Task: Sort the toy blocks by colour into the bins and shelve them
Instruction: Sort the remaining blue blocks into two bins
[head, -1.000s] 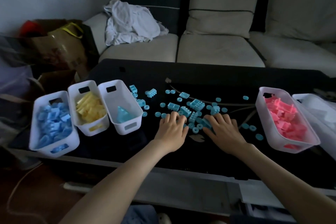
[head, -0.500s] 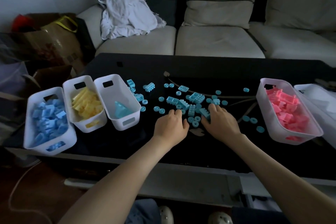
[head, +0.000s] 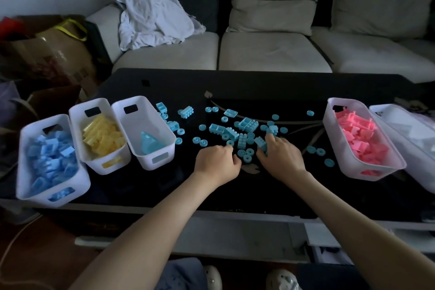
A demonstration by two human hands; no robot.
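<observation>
Several loose turquoise blocks (head: 237,129) and small rings lie spread over the middle of the black table (head: 270,87). My left hand (head: 217,160) rests fisted on the table at the near edge of the pile, fingers curled over small turquoise pieces. My right hand (head: 280,154) is beside it, fingers curled around turquoise blocks. At the left stand three white bins: one with blue blocks (head: 23,167), one with yellow blocks (head: 77,148), one (head: 122,129) holding a single turquoise piece (head: 148,145). A white bin of pink blocks (head: 334,148) stands at the right.
A further white container (head: 404,155) sits at the far right table edge. Behind the table is a pale sofa (head: 270,52) with a crumpled white cloth (head: 153,19). Cardboard boxes and bags (head: 54,54) crowd the floor at the left.
Both hands have drawn together and curled their fingers, gathering turquoise pieces from the pile's near edge. The camera has tilted down slightly.
</observation>
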